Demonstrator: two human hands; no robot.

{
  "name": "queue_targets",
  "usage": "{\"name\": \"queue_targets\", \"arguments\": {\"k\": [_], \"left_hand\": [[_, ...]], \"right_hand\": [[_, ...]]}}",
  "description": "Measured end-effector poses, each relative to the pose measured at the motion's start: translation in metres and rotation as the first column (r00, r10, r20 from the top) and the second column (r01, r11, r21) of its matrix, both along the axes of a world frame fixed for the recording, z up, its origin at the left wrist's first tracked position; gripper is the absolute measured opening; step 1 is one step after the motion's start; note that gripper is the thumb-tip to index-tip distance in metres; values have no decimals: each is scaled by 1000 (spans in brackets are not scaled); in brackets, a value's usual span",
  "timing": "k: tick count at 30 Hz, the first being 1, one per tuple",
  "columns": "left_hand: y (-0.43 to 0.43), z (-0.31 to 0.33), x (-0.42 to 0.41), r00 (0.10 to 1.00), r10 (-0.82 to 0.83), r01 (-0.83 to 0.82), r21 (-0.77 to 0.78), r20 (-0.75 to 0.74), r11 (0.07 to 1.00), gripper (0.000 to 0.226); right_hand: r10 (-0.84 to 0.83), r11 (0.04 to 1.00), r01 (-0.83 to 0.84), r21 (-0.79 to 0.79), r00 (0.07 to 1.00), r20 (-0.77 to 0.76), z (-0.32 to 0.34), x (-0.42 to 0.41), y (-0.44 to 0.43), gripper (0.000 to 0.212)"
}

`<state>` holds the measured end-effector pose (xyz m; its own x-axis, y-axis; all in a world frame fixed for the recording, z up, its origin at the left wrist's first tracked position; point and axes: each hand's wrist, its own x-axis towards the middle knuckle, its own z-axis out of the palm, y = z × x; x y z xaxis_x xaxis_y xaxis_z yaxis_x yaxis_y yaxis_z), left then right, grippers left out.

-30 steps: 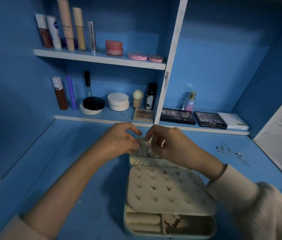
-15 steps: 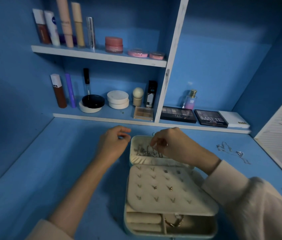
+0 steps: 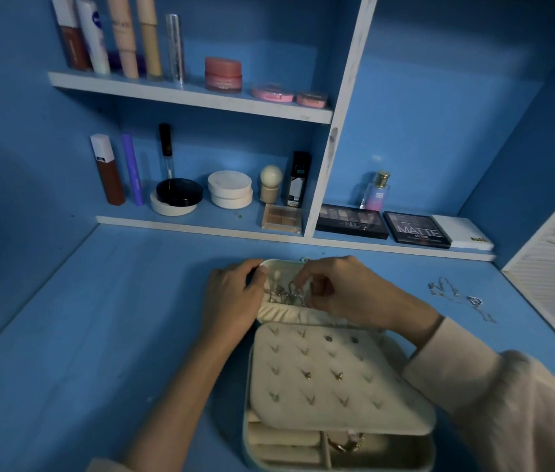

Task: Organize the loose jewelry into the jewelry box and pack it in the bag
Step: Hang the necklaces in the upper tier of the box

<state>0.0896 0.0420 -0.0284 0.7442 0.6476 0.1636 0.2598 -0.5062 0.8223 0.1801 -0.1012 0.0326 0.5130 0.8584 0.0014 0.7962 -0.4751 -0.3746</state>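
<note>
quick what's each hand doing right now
Left hand: grips the jewelry box lid edge.
Right hand: pinches a silver chain in the lid.

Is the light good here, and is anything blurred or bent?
Head view: dim light, blue cast; the wide lens bends the shelf edges; the right sleeve is blurred; chains in the jewelry box are hard to make out.
</note>
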Motion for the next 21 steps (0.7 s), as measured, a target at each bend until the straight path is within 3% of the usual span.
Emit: {"name": "queue_targets", "arguments": {"k": [5,11,16,21], "left_hand": [[-2,8,-4,984,-45,86,-238,173,968,25],[-5,13,-2,936,32,198,-601,350,774,22],[-4,16,-2,918,32,252,-644,395,722,26],[-3,16,-3,908,34,264,-635,417,726,24]], "right_hand": [[54,997,-57,55,997,54,0,1,0,28],[84,988,-107,115,979,183,0,-1,-1,21],[118,982,-158,101,941,318,3,-7,-1,11],[94,985,-137,107,939,331,5,-6,1,19]]}}
